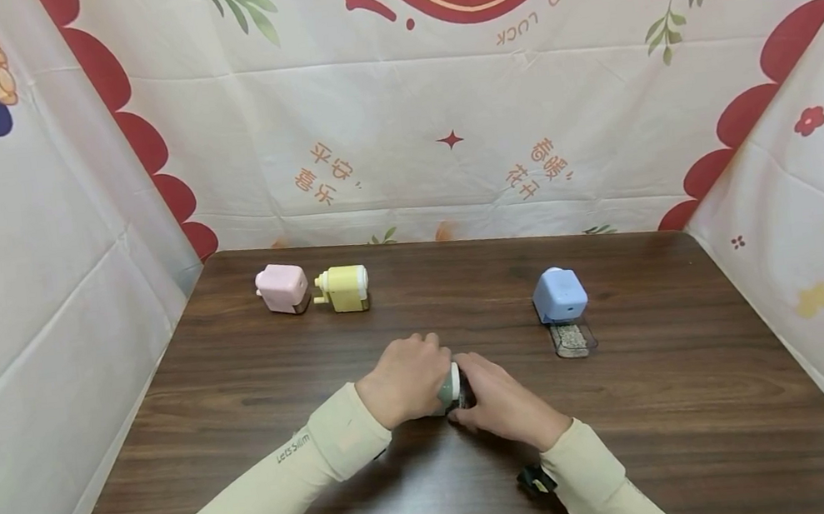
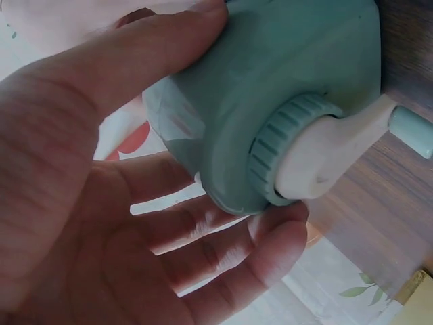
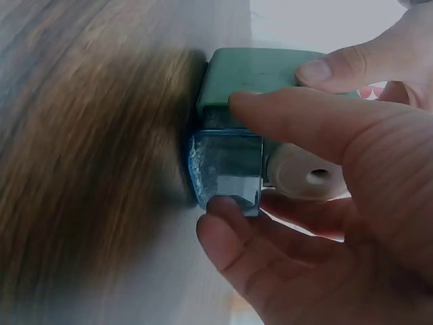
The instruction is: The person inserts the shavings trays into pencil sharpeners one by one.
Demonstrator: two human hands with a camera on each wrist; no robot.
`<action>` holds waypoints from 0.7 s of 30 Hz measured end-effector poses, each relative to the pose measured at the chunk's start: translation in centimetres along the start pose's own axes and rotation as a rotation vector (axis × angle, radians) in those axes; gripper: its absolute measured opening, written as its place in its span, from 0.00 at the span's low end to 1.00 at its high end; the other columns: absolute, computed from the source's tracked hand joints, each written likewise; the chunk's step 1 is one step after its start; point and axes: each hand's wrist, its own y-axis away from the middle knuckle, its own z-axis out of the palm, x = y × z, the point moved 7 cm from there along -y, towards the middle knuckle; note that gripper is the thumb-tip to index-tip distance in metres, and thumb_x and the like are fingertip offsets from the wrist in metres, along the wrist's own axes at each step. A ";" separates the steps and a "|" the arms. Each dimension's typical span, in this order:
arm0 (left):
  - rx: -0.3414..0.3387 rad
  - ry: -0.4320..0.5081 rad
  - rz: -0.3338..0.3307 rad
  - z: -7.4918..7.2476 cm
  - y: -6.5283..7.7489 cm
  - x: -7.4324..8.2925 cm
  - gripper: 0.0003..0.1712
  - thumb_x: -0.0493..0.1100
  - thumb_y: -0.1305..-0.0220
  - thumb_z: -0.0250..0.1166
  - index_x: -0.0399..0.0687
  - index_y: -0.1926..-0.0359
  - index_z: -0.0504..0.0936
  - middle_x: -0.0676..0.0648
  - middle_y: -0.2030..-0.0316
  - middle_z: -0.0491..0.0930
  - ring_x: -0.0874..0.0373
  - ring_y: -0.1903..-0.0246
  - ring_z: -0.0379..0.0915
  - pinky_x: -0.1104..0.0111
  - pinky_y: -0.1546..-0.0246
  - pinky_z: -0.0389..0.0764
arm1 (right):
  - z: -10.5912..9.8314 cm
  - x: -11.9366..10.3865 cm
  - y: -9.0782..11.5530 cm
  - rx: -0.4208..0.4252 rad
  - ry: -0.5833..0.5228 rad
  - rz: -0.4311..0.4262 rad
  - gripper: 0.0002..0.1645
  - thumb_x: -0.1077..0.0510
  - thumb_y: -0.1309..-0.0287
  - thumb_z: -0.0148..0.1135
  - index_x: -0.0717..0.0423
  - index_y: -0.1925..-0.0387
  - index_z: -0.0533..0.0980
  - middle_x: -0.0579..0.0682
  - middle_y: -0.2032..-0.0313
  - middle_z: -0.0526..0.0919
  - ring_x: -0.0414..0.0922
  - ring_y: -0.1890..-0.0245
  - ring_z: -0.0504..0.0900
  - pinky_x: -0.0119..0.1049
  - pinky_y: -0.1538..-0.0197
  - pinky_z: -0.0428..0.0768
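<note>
A green hand-crank pencil sharpener (image 1: 445, 394) lies on the table between my two hands. My left hand (image 1: 408, 379) grips its body, the thumb on one side and the fingers around the other. In the left wrist view, the white crank (image 2: 338, 152) with its green knob points away from that hand. My right hand (image 1: 504, 398) is at the opposite end, its thumb and fingers holding the clear shavings drawer (image 3: 226, 159). The drawer sticks out from the green body, and pale shavings show inside. The white face with the pencil hole is beside the drawer.
A pink sharpener (image 1: 284, 287) and a yellow sharpener (image 1: 344, 289) stand at the back left of the brown table (image 1: 661, 398). To the right is a blue sharpener (image 1: 560, 295), a clear drawer of shavings (image 1: 572, 341) in front of it. Printed cloth surrounds the table.
</note>
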 end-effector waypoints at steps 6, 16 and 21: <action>-0.006 0.005 -0.003 0.1 0.0 0.0 0.23 0.55 0.50 0.71 0.44 0.59 0.82 0.48 0.67 0.79 0.55 0.70 0.75 0.65 0.69 0.85 | 0.1 -0.2 -0.3 -0.010 -0.034 -0.009 0.35 0.59 0.58 0.73 0.54 0.45 0.71 0.49 0.53 0.79 0.42 0.57 0.74 0.45 0.54 0.79; -0.015 0.005 -0.006 0.1 -0.2 0.1 0.26 0.57 0.51 0.72 0.43 0.57 0.83 0.48 0.66 0.80 0.55 0.69 0.76 0.65 0.69 0.85 | -0.1 0.0 0.0 0.002 -0.057 -0.009 0.38 0.60 0.58 0.74 0.56 0.42 0.69 0.50 0.55 0.79 0.43 0.60 0.76 0.43 0.58 0.80; -0.026 0.004 -0.010 0.1 -0.2 0.0 0.29 0.58 0.53 0.73 0.44 0.56 0.83 0.48 0.65 0.80 0.55 0.69 0.76 0.65 0.69 0.85 | -0.6 0.4 0.2 -0.030 -0.146 -0.030 0.40 0.64 0.55 0.73 0.59 0.39 0.68 0.53 0.54 0.81 0.44 0.61 0.81 0.42 0.58 0.85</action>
